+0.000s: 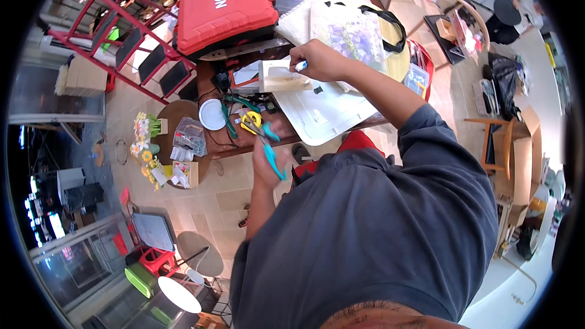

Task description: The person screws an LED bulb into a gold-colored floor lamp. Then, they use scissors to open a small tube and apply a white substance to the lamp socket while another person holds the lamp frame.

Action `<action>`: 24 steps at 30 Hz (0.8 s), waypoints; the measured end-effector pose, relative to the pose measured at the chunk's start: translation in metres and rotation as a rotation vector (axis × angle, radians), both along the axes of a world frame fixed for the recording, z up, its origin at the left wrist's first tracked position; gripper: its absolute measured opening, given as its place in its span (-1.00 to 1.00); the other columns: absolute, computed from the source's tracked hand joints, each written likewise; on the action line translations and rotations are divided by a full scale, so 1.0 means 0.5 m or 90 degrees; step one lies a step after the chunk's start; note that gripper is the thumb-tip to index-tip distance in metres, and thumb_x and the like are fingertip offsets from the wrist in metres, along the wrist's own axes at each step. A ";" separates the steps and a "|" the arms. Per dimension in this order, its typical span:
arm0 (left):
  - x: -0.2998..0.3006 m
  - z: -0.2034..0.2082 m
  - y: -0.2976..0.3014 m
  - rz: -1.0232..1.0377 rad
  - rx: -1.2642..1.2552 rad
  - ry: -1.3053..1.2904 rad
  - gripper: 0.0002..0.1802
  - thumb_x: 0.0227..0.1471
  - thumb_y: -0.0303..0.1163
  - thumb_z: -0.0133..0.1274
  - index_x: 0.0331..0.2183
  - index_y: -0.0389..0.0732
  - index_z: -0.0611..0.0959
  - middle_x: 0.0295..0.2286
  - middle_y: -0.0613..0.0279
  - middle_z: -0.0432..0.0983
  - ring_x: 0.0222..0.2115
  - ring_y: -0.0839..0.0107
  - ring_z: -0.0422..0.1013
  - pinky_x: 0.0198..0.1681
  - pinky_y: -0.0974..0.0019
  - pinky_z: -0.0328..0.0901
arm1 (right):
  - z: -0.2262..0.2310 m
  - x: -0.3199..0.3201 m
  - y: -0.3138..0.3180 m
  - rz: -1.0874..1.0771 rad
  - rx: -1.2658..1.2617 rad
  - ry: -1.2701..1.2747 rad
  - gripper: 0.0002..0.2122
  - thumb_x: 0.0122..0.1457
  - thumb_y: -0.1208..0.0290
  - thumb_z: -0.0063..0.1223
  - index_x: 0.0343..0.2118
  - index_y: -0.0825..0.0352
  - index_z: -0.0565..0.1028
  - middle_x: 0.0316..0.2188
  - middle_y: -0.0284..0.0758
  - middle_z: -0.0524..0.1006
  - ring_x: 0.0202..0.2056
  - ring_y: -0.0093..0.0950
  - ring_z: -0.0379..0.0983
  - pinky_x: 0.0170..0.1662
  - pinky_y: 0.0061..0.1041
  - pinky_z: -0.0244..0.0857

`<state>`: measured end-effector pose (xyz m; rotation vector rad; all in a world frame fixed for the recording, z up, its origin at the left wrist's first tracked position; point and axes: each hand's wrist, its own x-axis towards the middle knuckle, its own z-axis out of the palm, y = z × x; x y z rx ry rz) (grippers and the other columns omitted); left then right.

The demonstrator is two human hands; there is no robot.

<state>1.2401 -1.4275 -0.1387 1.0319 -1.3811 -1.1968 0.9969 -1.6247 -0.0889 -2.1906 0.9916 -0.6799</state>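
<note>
Head view: wide fisheye, head-worn, pitched steeply downward.
The wearer's dark shirt [365, 225] is seen very near, at five o'clock; the table [247, 139] is faced from above, farther off, toward twelve; the floor [216, 198], lower still, toward eight; edges are bowed.

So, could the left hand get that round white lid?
Probably, but not easily: the left hand is busy holding a teal-handled tool, and green tool handles lie on the near side. Nothing seems to cover the round white lid, though.
</note>
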 end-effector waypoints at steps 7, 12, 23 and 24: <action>-0.099 -0.009 -0.249 0.003 0.109 0.421 -0.39 0.12 -0.04 -0.05 0.09 -0.22 0.33 0.14 -0.10 0.27 0.10 0.05 0.31 0.22 -0.02 0.17 | -0.065 0.033 0.022 -0.228 0.180 -0.120 -0.78 -0.02 0.39 0.29 -0.46 0.45 0.51 -0.54 -0.06 0.53 -0.48 -0.25 0.48 -0.32 -0.31 0.34; -0.143 -0.052 -0.281 0.165 0.321 0.517 -0.45 0.10 -0.07 -0.11 0.05 -0.16 0.31 0.07 0.11 0.30 0.11 0.22 0.23 0.05 -0.15 0.24 | -0.090 0.030 0.030 -0.275 0.182 -0.226 -0.78 -0.01 0.42 0.28 -0.49 0.47 0.49 -0.57 -0.14 0.51 -0.50 -0.44 0.42 -0.34 -0.39 0.33; -0.110 -0.065 -0.252 0.204 0.229 0.411 -0.70 0.16 -0.27 0.00 -0.07 -0.12 0.49 -0.07 0.22 0.49 -0.05 0.31 0.42 -0.02 -0.08 0.38 | 0.107 -0.089 0.116 -0.292 0.281 -0.402 -0.63 0.07 0.55 0.28 -0.65 0.30 0.23 -0.51 -0.29 0.56 -0.34 -0.61 0.47 -0.27 -0.52 0.38; -0.098 -0.042 -0.236 0.189 0.196 0.393 -0.67 0.15 -0.28 0.04 -0.05 -0.14 0.51 -0.08 0.19 0.51 -0.07 0.30 0.45 -0.03 0.04 0.39 | 0.091 -0.104 0.126 -0.323 0.338 -0.358 -0.65 0.07 0.55 0.27 -0.65 0.31 0.25 -0.52 -0.27 0.56 -0.34 -0.59 0.50 -0.26 -0.49 0.39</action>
